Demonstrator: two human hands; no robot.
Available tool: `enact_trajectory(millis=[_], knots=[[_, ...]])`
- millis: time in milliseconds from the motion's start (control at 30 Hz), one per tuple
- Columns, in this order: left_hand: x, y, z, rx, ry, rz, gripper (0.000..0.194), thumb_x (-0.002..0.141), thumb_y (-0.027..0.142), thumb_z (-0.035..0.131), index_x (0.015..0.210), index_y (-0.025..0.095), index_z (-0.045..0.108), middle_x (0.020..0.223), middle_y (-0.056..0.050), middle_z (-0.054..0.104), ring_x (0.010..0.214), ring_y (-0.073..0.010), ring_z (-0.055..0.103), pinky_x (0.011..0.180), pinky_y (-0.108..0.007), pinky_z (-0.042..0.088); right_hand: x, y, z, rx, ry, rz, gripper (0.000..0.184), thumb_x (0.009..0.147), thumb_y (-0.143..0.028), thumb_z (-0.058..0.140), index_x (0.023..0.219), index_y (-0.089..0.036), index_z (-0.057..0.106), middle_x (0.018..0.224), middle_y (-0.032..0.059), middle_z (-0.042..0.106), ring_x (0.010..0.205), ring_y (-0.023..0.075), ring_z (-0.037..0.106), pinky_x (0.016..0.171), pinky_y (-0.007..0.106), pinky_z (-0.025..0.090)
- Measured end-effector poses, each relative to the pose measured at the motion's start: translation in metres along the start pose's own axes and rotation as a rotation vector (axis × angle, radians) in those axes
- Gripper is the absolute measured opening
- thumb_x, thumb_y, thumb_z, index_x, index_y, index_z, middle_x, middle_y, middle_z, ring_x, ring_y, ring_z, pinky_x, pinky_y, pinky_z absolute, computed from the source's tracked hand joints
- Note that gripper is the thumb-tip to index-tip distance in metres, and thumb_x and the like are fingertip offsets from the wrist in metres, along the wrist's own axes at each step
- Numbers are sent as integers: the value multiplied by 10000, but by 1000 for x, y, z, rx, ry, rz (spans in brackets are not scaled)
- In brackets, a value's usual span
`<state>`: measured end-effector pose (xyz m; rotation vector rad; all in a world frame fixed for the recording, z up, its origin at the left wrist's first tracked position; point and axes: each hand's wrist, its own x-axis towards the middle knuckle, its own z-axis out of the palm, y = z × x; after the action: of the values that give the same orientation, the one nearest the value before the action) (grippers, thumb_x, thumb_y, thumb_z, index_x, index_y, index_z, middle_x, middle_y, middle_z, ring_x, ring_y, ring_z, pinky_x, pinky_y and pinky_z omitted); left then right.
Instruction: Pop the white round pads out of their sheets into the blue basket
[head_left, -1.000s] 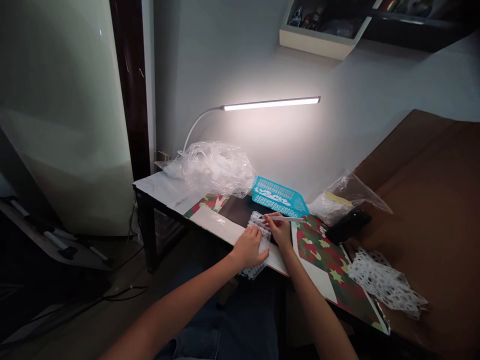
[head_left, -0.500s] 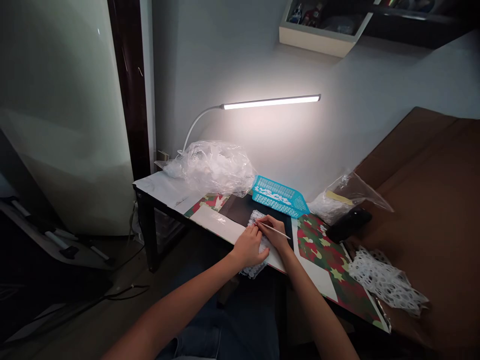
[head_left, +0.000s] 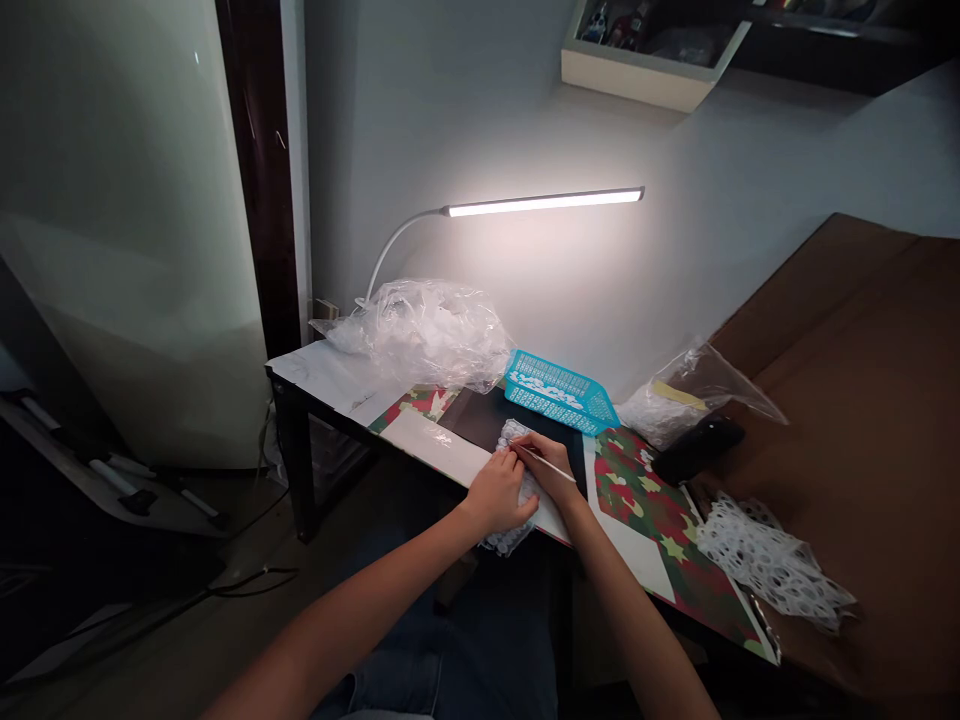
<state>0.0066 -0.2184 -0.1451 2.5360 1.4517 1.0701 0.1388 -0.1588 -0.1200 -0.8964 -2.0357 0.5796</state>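
A white, bumpy, lace-like piece (head_left: pixel 513 431) lies on the dark mat near the table's front edge, and its lower end (head_left: pixel 507 541) hangs over that edge. My left hand (head_left: pixel 496 494) is closed over the middle of it, thumb to the right, hiding much of it. Pinched in my right hand (head_left: pixel 551 463) is a thin, white, pen-like tool (head_left: pixel 556 468). Its front end points at the piece beside my left fingertips; the tip is too small to make out. Both hands nearly touch.
Behind the hands stands a blue basket (head_left: pixel 562 388) with white pieces inside. A large clear plastic bag (head_left: pixel 439 335) lies to its left under a lit lamp (head_left: pixel 544 202). On the right are another bag (head_left: pixel 667 405), a black object (head_left: pixel 697 450) and white openwork material (head_left: pixel 772 565).
My right hand and the pen-like tool have shifted very slightly, with the tool's back end a little lower and further left. My left hand stays in place on the white piece.
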Motion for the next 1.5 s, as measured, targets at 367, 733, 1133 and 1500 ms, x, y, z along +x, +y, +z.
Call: enact_trajectory(millis=[367, 733, 1133, 1500], knots=[[0, -3, 2, 2, -10, 17, 591, 775, 394, 532, 1219, 7, 492, 1266, -253, 519, 1235, -359, 432, 1014, -513, 354, 11, -10, -3, -160, -40, -99, 167, 822, -341, 554, 776, -227, 666, 869, 64, 652, 827, 226, 583, 756, 330, 463], [0, 2, -6, 30, -62, -3, 541, 809, 422, 518, 1182, 31, 504, 1255, -243, 524, 1215, -354, 454, 1014, -496, 357, 7, -3, 0, -104, 102, 30, 275, 803, -436, 573, 742, -172, 619, 724, 50, 675, 632, 185, 629, 567, 275, 489], [51, -4, -45, 131, -546, 192, 387, 809, 456, 556, 820, 91, 686, 802, -141, 695, 791, -288, 653, 714, -362, 505, 11, 13, -15, -87, -106, 47, 254, 844, -418, 561, 819, -204, 696, 823, 50, 688, 761, 207, 641, 693, 307, 502], [38, -45, -43, 275, -429, 608, 714, 841, 571, 471, 1224, -30, 516, 1237, -258, 550, 1163, -347, 506, 990, -410, 356, 24, 19, -23, 17, -167, 118, 173, 860, -320, 571, 817, -175, 656, 758, 39, 670, 662, 156, 622, 611, 255, 496]])
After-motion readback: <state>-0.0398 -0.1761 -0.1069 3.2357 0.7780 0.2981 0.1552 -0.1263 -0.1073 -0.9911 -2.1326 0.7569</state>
